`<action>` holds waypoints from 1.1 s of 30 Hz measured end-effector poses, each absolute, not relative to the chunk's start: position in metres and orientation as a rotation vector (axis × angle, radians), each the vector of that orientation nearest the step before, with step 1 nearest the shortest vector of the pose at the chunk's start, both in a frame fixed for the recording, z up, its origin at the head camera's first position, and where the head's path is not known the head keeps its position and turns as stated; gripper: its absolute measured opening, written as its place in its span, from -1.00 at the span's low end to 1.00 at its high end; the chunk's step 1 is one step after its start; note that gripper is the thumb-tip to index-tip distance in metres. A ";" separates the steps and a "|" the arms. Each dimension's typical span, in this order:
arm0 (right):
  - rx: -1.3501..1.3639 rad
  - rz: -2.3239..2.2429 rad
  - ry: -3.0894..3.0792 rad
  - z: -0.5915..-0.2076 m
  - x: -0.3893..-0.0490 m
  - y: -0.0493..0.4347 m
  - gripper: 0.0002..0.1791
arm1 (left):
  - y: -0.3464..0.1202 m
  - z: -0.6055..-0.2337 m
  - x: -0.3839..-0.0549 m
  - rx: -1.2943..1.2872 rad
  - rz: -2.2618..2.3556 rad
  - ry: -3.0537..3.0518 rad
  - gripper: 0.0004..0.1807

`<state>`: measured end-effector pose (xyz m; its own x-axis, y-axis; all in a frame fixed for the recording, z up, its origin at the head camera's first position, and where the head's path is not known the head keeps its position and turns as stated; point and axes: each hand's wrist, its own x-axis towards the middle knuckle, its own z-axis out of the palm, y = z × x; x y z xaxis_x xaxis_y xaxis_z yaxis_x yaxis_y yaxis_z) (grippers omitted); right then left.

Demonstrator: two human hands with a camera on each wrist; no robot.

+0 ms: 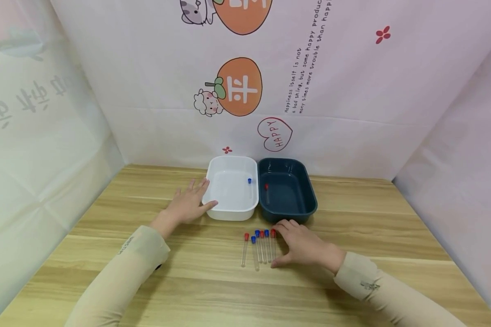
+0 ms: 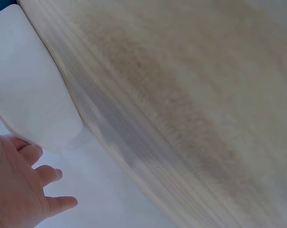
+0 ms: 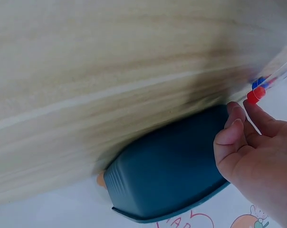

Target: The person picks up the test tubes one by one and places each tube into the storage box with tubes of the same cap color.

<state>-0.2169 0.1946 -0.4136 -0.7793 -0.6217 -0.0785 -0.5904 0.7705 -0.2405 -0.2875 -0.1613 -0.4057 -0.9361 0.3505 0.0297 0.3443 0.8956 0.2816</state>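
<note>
On the table, several clear test tubes lie in a loose group, some with red caps and some with blue. My right hand (image 1: 302, 245) is at the group's right side and pinches a red-capped test tube (image 1: 273, 245) lengthwise, a fingertip at its red cap (image 3: 256, 95) and the thumb by its lower end. The thumb is hidden in the right wrist view. My left hand (image 1: 187, 204) rests with spread fingers on the left rim of a white tub (image 1: 230, 215); its fingers (image 2: 53, 175) also show beside that tub in the left wrist view.
A dark blue tub (image 1: 311, 200) stands against the white one's right side. It contains a red-capped tube (image 1: 267, 187); the white tub contains a blue-capped tube (image 1: 249, 181). Behind both hangs a printed white cloth (image 1: 335, 136), with more cloth at the sides.
</note>
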 end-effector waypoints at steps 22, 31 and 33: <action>-0.995 -0.270 2.794 -0.393 -0.209 0.205 0.06 | -0.160 -0.404 -0.285 0.558 0.454 3.022 -0.02; -1.082 -0.191 2.806 -0.380 -0.204 0.201 0.05 | -0.161 -0.404 -0.286 0.561 0.455 3.024 -0.02; -1.101 -0.176 2.813 -0.376 -0.203 0.200 0.05 | -0.162 -0.404 -0.286 0.561 0.447 3.022 -0.01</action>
